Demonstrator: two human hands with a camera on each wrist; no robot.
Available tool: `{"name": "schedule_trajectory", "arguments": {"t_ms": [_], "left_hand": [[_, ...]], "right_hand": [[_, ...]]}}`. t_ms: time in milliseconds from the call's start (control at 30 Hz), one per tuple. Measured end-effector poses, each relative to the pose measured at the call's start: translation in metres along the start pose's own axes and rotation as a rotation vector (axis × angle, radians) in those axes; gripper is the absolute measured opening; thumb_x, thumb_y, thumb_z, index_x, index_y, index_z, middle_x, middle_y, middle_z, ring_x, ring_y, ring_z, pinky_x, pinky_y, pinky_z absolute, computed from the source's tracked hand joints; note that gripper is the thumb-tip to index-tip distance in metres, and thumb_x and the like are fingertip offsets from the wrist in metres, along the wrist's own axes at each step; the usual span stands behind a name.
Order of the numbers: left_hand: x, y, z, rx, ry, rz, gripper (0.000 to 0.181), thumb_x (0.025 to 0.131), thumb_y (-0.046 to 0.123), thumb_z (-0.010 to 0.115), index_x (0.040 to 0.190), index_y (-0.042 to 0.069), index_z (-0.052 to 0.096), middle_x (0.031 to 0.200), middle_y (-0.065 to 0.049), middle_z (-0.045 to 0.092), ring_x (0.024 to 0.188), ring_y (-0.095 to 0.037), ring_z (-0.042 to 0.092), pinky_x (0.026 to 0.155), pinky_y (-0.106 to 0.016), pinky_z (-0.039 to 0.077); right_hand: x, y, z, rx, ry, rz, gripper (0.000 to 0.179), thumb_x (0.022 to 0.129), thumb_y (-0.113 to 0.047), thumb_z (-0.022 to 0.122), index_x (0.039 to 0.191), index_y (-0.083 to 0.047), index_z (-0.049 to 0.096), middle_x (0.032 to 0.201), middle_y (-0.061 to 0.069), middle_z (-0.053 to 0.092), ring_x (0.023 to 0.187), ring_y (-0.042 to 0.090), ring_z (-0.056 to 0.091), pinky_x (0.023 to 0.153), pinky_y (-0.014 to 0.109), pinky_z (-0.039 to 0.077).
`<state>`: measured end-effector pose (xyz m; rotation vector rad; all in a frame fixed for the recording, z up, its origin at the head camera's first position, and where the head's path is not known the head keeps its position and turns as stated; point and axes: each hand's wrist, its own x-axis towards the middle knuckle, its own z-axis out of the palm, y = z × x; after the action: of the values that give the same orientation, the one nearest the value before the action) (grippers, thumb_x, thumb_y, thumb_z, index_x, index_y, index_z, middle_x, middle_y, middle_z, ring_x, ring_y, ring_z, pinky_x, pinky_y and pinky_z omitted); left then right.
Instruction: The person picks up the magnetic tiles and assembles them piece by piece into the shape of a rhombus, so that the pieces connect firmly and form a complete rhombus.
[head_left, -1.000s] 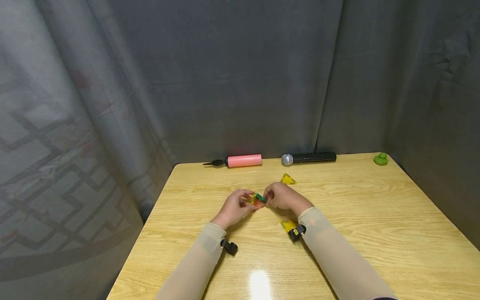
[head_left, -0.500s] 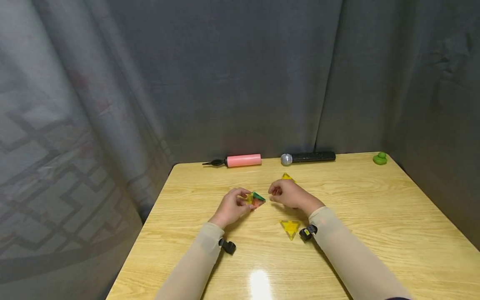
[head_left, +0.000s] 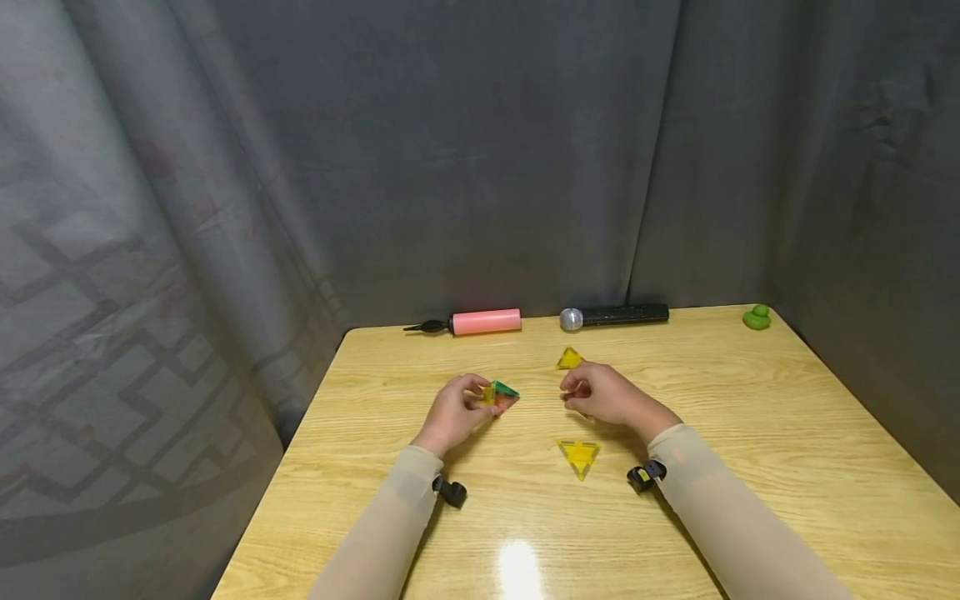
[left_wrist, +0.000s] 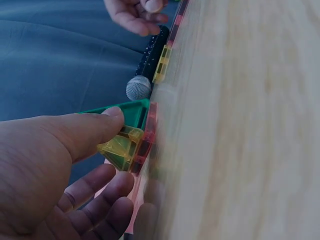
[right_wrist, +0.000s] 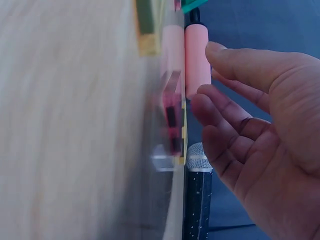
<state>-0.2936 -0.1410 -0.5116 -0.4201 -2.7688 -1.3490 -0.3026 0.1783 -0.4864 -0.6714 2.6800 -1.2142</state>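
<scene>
Tile cluster [left_wrist: 131,136]: green, yellow, red. 2 triangles [head_left: 580,457] [head_left: 570,358]: yellow. Blurred tile [right_wrist: 171,111]: probably red. Microphone [head_left: 617,316]: silver, black, white-specked.

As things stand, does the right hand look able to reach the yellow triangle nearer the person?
Probably yes: the right hand appears to hold nothing, and nothing lies over that yellow triangle.

Right of the left hand's [head_left: 452,415] grip on the joined tiles [head_left: 505,397], I see the right hand [head_left: 609,396], a loose tile [right_wrist: 171,117] just by it. The near tile [head_left: 580,457] lies rightward, closer to the person; the far tile [head_left: 569,358] rightward, beyond. Straight past the grip, along the table's [head_left: 750,442] back edge, lies the pump [head_left: 486,322]; right of that, the microphone [head_left: 626,315], then the trinket [head_left: 757,319], farthest right. A curtain [head_left: 480,167] hangs behind.
</scene>
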Motion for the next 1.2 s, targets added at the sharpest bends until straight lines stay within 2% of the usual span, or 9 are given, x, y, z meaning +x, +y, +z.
{"name": "schedule_trajectory", "arguments": {"t_ms": [133,233,567,833,967,1200], "left_hand": [[-0.001,-0.003,-0.004,-0.002,0.02,-0.008,0.04,0.09,0.025,0.087,0.125,0.024,0.068,0.115,0.002,0.065,0.092,-0.014,0.066,0.081,-0.035,0.059],[-0.001,-0.006,-0.008,0.004,0.036,-0.021,0.04,0.09,0.026,0.087,0.125,0.024,0.068,0.114,0.002,0.066,0.091,-0.015,0.066,0.081,-0.036,0.059],[0.0,-0.017,-0.021,0.016,0.067,-0.056,0.04,0.09,0.028,0.087,0.125,0.024,0.068,0.114,0.0,0.066,0.095,-0.019,0.068,0.083,-0.038,0.059],[-0.001,-0.024,-0.028,-0.02,0.088,-0.091,0.039,0.09,0.026,0.086,0.124,0.023,0.067,0.113,0.001,0.065,0.092,-0.017,0.066,0.081,-0.039,0.059],[-0.001,-0.027,-0.029,-0.04,0.087,-0.08,0.038,0.091,0.024,0.085,0.124,0.023,0.067,0.113,-0.001,0.064,0.091,-0.018,0.065,0.079,-0.039,0.058],[0.0,-0.029,-0.028,-0.05,0.082,-0.078,0.037,0.092,0.024,0.085,0.124,0.023,0.067,0.113,-0.002,0.064,0.089,-0.019,0.064,0.077,-0.039,0.058]], "right_hand": [[-0.003,0.006,-0.002,-0.04,-0.009,-0.027,0.027,0.093,-0.003,0.08,0.118,-0.002,0.073,0.105,0.006,0.069,0.082,0.016,0.063,0.075,0.033,0.057],[-0.003,0.009,-0.002,-0.071,-0.029,-0.043,0.031,0.092,-0.006,0.082,0.122,-0.002,0.073,0.103,0.004,0.069,0.086,0.015,0.061,0.079,0.033,0.055],[-0.004,0.011,0.001,-0.096,-0.072,-0.045,0.033,0.086,-0.011,0.089,0.115,-0.007,0.075,0.095,0.005,0.062,0.084,0.02,0.056,0.075,0.032,0.051],[-0.003,0.012,0.0,-0.183,-0.033,-0.062,0.026,0.088,-0.013,0.087,0.112,-0.008,0.076,0.09,-0.002,0.062,0.082,0.017,0.055,0.073,0.033,0.05],[-0.003,0.014,0.001,-0.211,-0.022,-0.05,0.025,0.088,-0.015,0.087,0.109,-0.008,0.075,0.091,0.0,0.061,0.082,0.017,0.054,0.073,0.035,0.049],[-0.005,0.015,0.001,-0.248,0.046,-0.022,0.031,0.085,-0.016,0.09,0.112,-0.01,0.077,0.1,0.005,0.059,0.083,0.017,0.052,0.075,0.036,0.048]]}}
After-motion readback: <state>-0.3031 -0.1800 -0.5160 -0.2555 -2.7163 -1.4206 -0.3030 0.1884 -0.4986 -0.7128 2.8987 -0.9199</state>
